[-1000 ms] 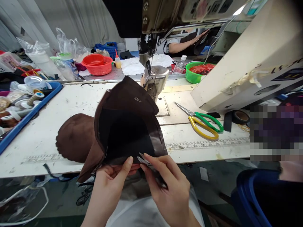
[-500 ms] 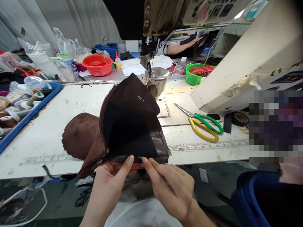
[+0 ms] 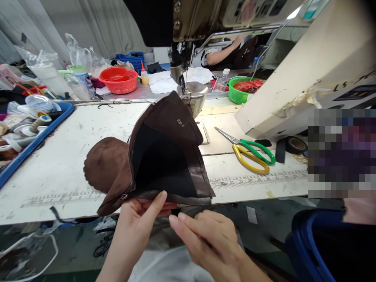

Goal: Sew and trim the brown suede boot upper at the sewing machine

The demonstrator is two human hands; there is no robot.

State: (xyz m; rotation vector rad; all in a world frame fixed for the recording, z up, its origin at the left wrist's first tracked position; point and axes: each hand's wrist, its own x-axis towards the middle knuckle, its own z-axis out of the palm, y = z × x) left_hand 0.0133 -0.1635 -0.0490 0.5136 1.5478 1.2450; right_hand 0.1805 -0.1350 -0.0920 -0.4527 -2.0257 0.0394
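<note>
A brown suede boot upper point(image 3: 188, 117) with a black lining and a zipper down one side stands spread at the table's front edge. My left hand point(image 3: 143, 217) grips its lower edge, thumb on the lining side and fingers behind. Just below that edge, apart from it, my right hand point(image 3: 208, 239) is closed in a pinch. Whatever lies between those fingertips is too small or hidden to name. Scissors point(image 3: 242, 150) with one green and one yellow handle lie on the table to the right of the upper.
A sewing machine head point(image 3: 190, 92) stands behind the upper. At left is a blue tray point(image 3: 66, 113) of spools and odds and ends. Red baskets point(image 3: 120, 84) and a green bowl point(image 3: 237, 94) stand farther back. A blue bin point(image 3: 299, 235) is at lower right. Another person's arm point(image 3: 220, 56) shows behind.
My right hand has drawn down off the boot upper's lower edge. The slim pointed tip seen at its fingers before no longer shows. The upper has tilted slightly to the right in my left hand.
</note>
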